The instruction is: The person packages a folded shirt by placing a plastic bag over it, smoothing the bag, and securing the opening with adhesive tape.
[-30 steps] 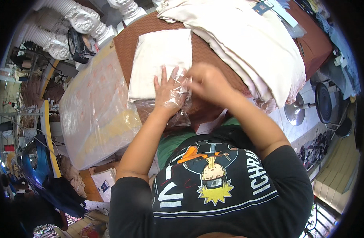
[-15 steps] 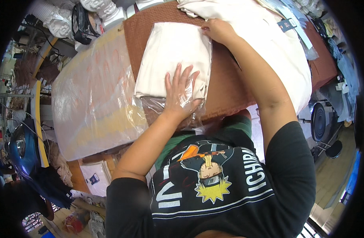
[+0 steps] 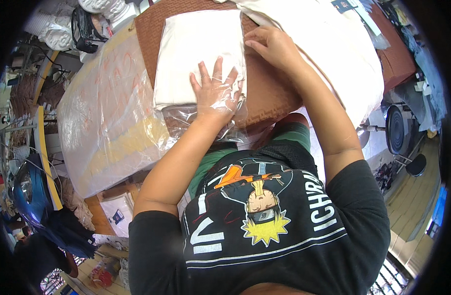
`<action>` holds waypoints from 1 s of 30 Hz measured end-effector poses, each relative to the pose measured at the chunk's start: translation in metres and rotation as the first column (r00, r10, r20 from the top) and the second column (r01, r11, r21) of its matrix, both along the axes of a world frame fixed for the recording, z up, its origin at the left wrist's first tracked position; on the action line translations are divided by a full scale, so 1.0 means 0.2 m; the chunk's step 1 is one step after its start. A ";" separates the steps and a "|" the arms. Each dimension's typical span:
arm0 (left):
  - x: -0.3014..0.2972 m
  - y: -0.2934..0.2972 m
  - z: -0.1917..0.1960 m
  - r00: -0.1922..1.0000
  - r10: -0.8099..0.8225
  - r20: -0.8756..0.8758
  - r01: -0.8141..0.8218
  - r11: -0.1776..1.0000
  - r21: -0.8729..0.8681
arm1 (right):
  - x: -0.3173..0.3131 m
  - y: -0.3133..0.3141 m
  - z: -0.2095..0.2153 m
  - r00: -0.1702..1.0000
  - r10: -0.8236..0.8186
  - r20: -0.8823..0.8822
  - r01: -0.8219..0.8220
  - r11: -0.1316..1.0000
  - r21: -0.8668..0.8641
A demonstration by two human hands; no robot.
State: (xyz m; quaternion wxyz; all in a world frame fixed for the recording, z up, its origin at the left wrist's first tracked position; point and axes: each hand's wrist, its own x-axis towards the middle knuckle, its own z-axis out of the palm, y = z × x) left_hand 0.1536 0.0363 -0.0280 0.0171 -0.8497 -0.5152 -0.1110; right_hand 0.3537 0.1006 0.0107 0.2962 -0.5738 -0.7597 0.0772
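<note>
A folded cream garment (image 3: 198, 46) lies in a clear plastic bag (image 3: 183, 120) on the brown textured cloth. My left hand (image 3: 216, 93) is spread flat on the garment's lower part, with shiny film over the back of the hand and its fingers apart. Below it, the bag's loose mouth crumples toward my body. At the right edge of the package, my right hand (image 3: 274, 46) has its thumb and forefinger bent in a loose pinch on the film; the exact grip is hard to make out.
More cream fabric (image 3: 333, 54) spreads over the right of the table, with a dark tag (image 3: 344, 6) on it. A plastic-covered board (image 3: 107, 113) lies at left. White busts (image 3: 110, 10) stand behind. A round black stool (image 3: 395, 129) is at right.
The package now sits farther left and higher in view. My right hand has slid from its upper right corner down along its right edge. My left hand stays flat on the garment.
</note>
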 end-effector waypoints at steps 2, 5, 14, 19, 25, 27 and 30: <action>0.02 -0.01 0.01 1.000 0.013 -0.019 -0.014 1.000 -0.015 | 0.02 -0.05 0.00 1.000 0.003 -0.001 -0.003 0.999 -0.035; 0.04 -0.01 0.02 0.998 0.026 -0.061 -0.028 0.999 -0.025 | 0.03 -0.12 0.03 1.000 -0.009 -0.024 0.008 0.997 -0.079; -0.01 0.02 -0.02 0.997 -0.061 0.040 0.063 0.997 -0.054 | 0.02 -0.26 0.01 0.999 0.014 -0.050 -0.016 1.000 -0.027; -0.06 0.01 0.04 0.990 -0.130 0.058 0.139 0.969 -0.205 | 0.05 -0.31 0.00 0.995 -0.033 -0.096 0.029 0.999 -0.045; -0.01 -0.03 0.12 0.978 -0.105 -0.182 0.057 0.966 -0.254 | 0.03 -0.33 -0.02 0.999 -0.014 -0.036 0.015 1.000 0.027; -0.01 -0.05 0.07 0.981 -0.076 -0.181 0.039 0.979 -0.199 | 0.04 -0.36 0.00 0.999 -0.008 -0.046 0.009 1.000 0.010; -0.05 -0.10 0.02 0.993 -0.066 -0.102 0.050 0.986 -0.157 | 0.04 -0.37 -0.02 1.000 -0.012 -0.027 0.011 0.999 -0.037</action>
